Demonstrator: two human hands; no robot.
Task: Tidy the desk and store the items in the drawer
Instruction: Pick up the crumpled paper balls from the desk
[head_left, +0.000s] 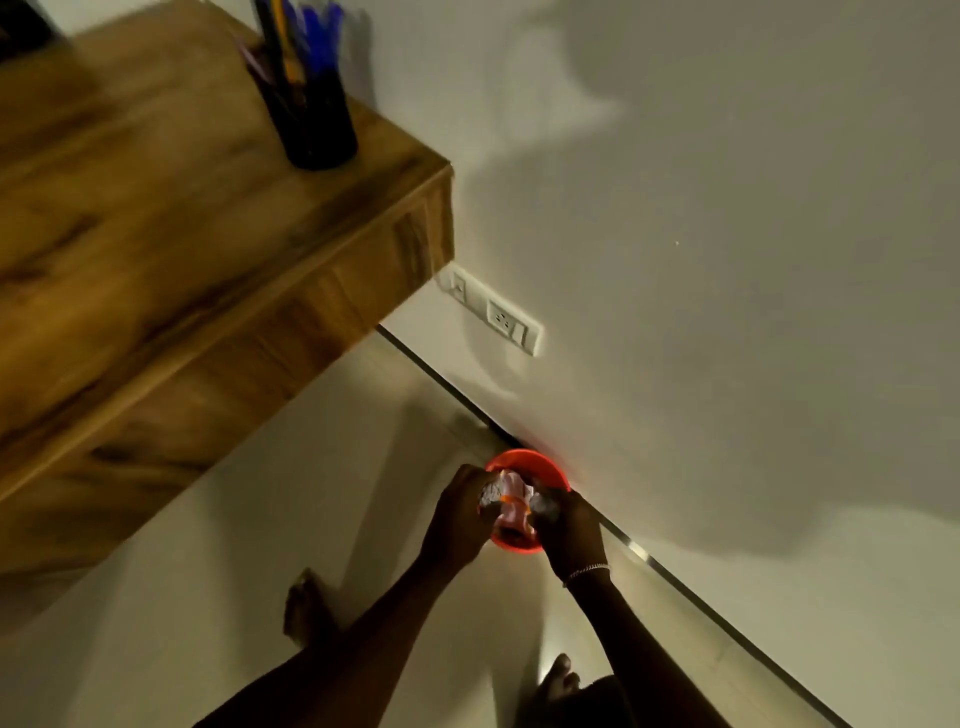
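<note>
Left hand (457, 514) has its fingers curled round one side of a crumpled wad (506, 499) of white paper or wrapper. Right hand (574, 527), with a bracelet (587, 570) at the wrist, pinches the other side. Both grip it and neither is open. The wad sits right over the mouth of an orange bin (535, 462), touching or just above what is already in there; blur hides which. The bin stands on the floor (311, 467), tight against the wall (727, 260).

Risks:
- The bin looks small and already filled, so loose scraps may spill over the rim onto the floor on release.
- Pressing down hard could tip the light bin or slide it along the wall.
- One bare foot (558, 675) is close by, so a kick is possible on standing up.
- The counter (156, 234) edge hangs overhead to the left, so a head bump is likely when rising.
- The pen holder (317, 119) stands near that counter's corner, and a knock could send it off.
- The wall socket (498, 314) sits well above the bin and poses no real risk.

Writing: none readable. The wad shows an orange band and some print, too blurred to read. No label is visible on the bin or the pen holder.
</note>
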